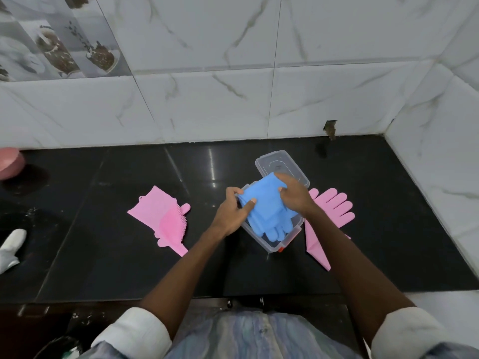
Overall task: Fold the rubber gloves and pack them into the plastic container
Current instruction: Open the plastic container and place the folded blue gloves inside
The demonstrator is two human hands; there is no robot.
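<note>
Folded blue rubber gloves (269, 211) lie over the clear plastic container (282, 242) on the black counter, their fingers pointing toward me into the box. My left hand (234, 211) grips the left edge of the blue bundle, thumb on top. My right hand (294, 195) grips its far right edge. The clear lid (282, 164) lies just behind the container. One pink glove (162, 216) lies flat to the left. Another pink glove (334, 206) lies to the right, partly hidden under my right forearm.
The black counter (116, 255) ends at a marble-tiled wall behind and on the right. A pink round object (10, 163) sits at the far left edge. A white glove (11, 247) shows at the left border. The counter's front edge runs near my body.
</note>
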